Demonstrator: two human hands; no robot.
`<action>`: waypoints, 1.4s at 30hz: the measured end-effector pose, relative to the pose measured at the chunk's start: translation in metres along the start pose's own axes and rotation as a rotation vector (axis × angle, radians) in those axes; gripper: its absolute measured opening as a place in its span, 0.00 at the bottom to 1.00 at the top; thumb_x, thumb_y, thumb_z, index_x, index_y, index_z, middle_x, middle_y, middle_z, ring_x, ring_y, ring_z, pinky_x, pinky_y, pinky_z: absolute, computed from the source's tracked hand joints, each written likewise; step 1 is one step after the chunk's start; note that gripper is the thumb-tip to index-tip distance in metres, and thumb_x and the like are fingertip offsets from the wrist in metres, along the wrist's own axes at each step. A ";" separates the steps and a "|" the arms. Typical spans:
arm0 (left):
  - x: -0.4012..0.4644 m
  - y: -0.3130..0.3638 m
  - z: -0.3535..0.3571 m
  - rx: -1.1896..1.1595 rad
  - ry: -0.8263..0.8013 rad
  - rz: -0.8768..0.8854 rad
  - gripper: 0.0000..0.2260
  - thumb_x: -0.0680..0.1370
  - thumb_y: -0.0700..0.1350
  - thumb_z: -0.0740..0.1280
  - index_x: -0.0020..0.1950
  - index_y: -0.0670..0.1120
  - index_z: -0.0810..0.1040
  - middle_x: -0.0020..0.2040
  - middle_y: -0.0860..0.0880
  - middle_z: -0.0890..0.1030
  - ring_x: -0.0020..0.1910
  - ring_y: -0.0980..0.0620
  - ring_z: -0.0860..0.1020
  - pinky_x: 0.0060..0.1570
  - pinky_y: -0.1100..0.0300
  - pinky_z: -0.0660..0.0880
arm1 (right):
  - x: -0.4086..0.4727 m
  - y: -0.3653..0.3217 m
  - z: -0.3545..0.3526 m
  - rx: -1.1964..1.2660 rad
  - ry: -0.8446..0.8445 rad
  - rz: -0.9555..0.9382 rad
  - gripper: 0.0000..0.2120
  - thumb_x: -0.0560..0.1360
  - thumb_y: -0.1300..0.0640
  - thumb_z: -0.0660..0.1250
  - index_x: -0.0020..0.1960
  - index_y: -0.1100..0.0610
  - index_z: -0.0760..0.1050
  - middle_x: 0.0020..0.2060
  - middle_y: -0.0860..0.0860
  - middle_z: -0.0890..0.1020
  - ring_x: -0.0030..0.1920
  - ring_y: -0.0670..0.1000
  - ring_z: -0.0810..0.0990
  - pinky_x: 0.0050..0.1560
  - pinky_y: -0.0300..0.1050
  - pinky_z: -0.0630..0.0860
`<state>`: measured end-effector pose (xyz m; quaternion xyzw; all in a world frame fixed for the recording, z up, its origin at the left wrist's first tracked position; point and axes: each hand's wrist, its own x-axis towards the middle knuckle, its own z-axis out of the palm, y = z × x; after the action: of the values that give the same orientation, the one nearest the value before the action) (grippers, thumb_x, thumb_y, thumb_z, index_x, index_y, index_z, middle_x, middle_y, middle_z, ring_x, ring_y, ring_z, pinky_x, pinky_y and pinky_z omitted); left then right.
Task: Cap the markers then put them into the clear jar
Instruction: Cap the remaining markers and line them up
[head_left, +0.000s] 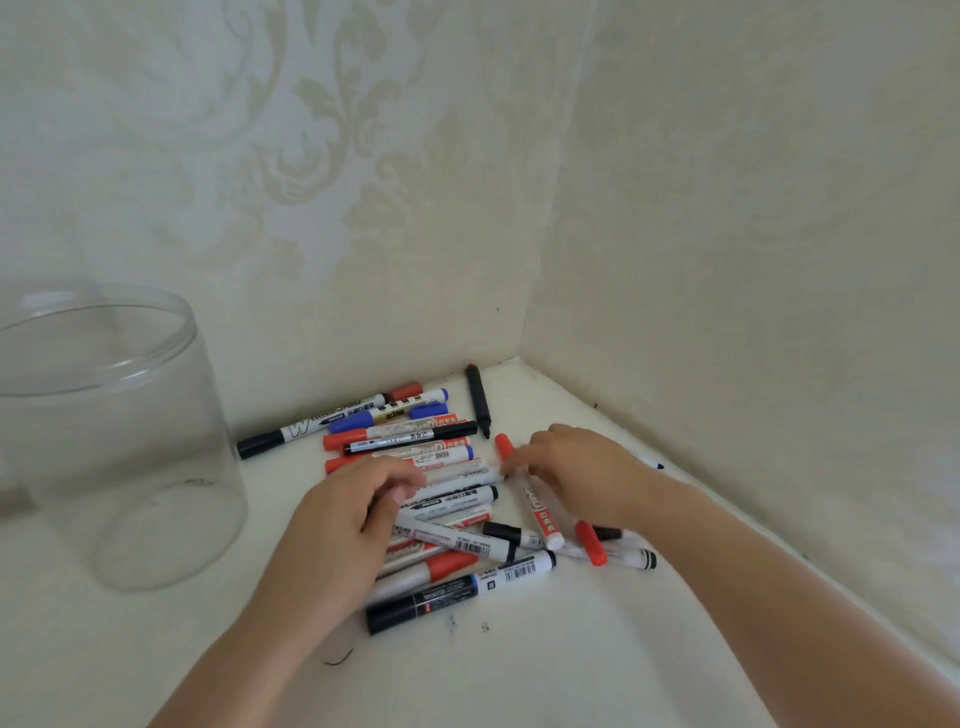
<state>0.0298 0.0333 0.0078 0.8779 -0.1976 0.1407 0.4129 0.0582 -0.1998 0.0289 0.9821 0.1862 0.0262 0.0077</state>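
Observation:
Several markers (415, 441) with red, blue and black caps lie in a loose pile on the white surface, in the corner. My left hand (353, 509) rests on the pile's near left side, fingers curled down onto a white marker (462, 475); the grip is blurred. My right hand (571, 467) reaches in from the right, its fingertips pinched on a white marker with a red cap (537, 506), close to the cap. The clear jar (156, 441) stands upright and open at the left, with nothing inside it.
Two patterned walls meet just behind the pile and close it in at the back and right. A black marker (478, 400) lies apart near the corner. A red cap (592, 543) lies on markers at the pile's right.

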 end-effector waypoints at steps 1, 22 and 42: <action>0.000 -0.001 0.000 -0.004 0.006 -0.017 0.12 0.77 0.40 0.61 0.47 0.59 0.74 0.44 0.66 0.76 0.46 0.71 0.74 0.43 0.77 0.67 | 0.002 0.007 -0.002 0.080 0.025 0.055 0.20 0.76 0.64 0.56 0.63 0.47 0.72 0.51 0.51 0.79 0.54 0.53 0.73 0.51 0.46 0.70; 0.055 -0.012 -0.027 0.142 0.038 -0.178 0.14 0.78 0.35 0.54 0.55 0.48 0.76 0.52 0.52 0.77 0.49 0.57 0.72 0.44 0.67 0.65 | -0.033 -0.010 -0.024 1.469 0.788 0.536 0.08 0.75 0.55 0.65 0.38 0.54 0.73 0.28 0.49 0.71 0.29 0.48 0.67 0.33 0.41 0.67; 0.129 -0.039 0.055 0.406 -0.375 -0.033 0.13 0.77 0.44 0.62 0.61 0.46 0.69 0.62 0.45 0.73 0.62 0.46 0.68 0.62 0.50 0.66 | -0.039 0.007 0.008 1.904 0.753 0.758 0.08 0.75 0.59 0.62 0.36 0.56 0.70 0.23 0.48 0.67 0.22 0.46 0.64 0.23 0.36 0.64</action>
<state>0.1663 -0.0171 0.0008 0.9565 -0.2238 0.0055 0.1869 0.0248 -0.2203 0.0192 0.5081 -0.1940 0.1711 -0.8215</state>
